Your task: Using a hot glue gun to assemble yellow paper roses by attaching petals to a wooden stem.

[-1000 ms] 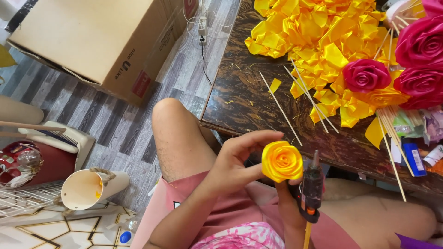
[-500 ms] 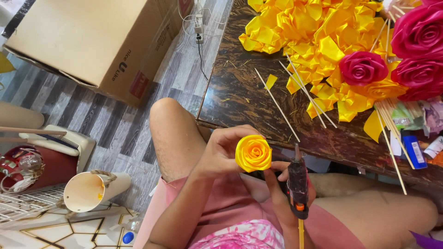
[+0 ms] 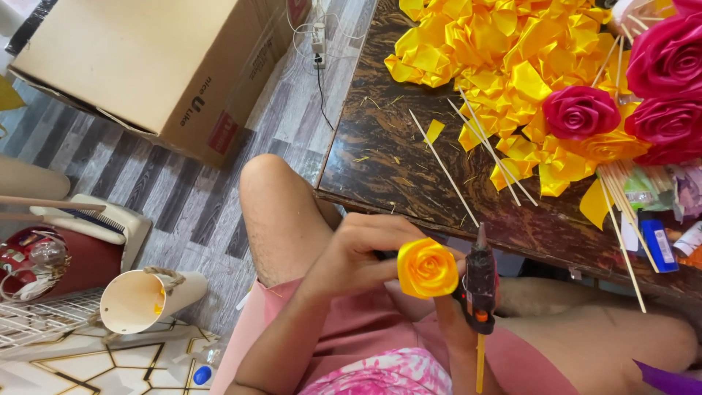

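Since the earlier frames the yellow ribbon rose [image 3: 426, 268] and the glue gun [image 3: 480, 281] have drawn closer together and now sit side by side over the lap, just below the near edge of the dark wooden table [image 3: 380, 153]. At far left, a cardboard box [image 3: 146, 66] stands on the striped floor, with a white paper cone [image 3: 142, 298] lying on its side below it. The left hand [image 3: 358, 256] comes up from the lower left with wrist bent, fingers curled around the rose from behind and thumb along its lower edge, gripping it. The right hand [image 3: 457, 322] is mostly hidden behind the rose; it is closed on the glue gun, holding it upright with the nozzle up, just beside the rose. On the table, bamboo sticks [image 3: 446, 170] lie loose, beside a heap of folded yellow ribbon petals [image 3: 504, 51], and finished pink roses [image 3: 581, 111] at far right.
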